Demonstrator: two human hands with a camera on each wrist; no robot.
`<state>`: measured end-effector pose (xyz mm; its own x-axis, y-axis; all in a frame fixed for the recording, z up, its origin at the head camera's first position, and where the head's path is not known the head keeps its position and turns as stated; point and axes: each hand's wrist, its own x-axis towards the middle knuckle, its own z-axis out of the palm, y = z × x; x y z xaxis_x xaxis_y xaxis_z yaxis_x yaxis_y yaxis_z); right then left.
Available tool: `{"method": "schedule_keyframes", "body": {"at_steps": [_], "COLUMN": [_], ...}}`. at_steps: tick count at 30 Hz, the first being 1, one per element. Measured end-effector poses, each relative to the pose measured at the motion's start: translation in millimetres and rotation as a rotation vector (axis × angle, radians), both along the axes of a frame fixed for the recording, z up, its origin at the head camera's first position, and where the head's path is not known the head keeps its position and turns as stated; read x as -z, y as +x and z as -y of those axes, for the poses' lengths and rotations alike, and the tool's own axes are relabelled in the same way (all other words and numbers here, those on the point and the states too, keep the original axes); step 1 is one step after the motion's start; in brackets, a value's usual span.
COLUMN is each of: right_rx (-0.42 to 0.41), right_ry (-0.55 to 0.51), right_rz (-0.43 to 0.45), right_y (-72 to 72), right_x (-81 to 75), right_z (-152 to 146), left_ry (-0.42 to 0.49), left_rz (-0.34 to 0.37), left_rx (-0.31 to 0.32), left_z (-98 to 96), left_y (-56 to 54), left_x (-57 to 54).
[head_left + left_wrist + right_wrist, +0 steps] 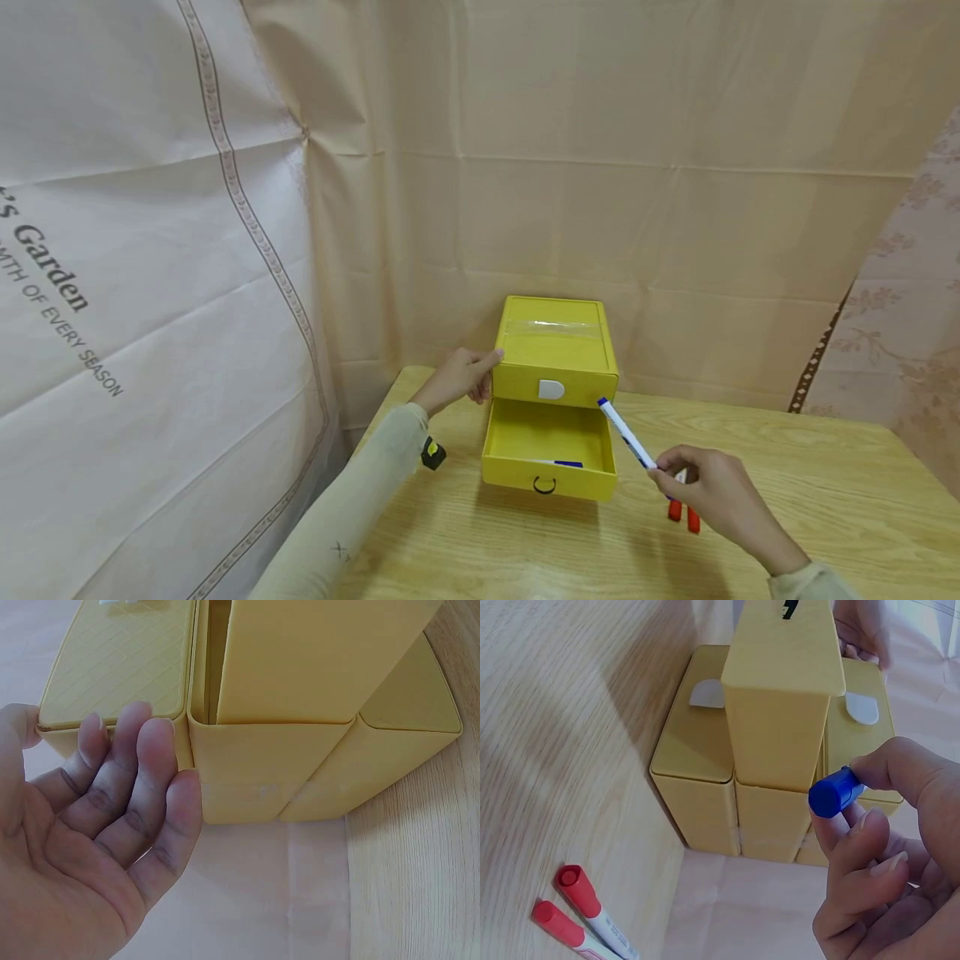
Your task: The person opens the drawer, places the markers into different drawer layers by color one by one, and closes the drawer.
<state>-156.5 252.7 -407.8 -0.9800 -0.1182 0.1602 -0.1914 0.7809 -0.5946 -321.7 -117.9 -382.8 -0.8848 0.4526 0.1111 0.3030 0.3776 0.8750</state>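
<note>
My right hand (708, 492) pinches a white whiteboard marker (628, 436) with blue ends, held slanting up toward the yellow drawer unit (555, 342). In the right wrist view one blue end (834, 793) faces the camera between thumb and fingers. The unit's middle drawer (551, 482), with a black ring handle, is pulled out. Inside it lies another blue-capped marker (567, 463). My left hand (459, 375) is at the unit's upper left corner, thumb on the top edge, loosely bent fingers (156, 750) against the side wall.
Two red-capped markers (585, 896) lie on the wooden table (525, 558) beside the right hand. A small black-and-yellow object (432, 452) is near the left sleeve. Clear tape crosses the unit's top. Beige cloth (555, 167) hangs behind, pale printed cloth (150, 333) at left.
</note>
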Motion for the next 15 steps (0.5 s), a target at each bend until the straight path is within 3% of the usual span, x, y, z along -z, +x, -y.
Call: {"method": "schedule_keyframes", "body": {"at_steps": [15], "right_rx": [-0.065], "right_ry": [-0.031], "right_rz": [-0.05], "right_y": [-5.5], "right_x": [-4.8], "right_z": [13.7], "left_ry": [0.005], "left_rz": [-0.01], "left_rx": [0.004], "left_z": [0.2], "left_y": [0.1], "left_x": [0.5]}}
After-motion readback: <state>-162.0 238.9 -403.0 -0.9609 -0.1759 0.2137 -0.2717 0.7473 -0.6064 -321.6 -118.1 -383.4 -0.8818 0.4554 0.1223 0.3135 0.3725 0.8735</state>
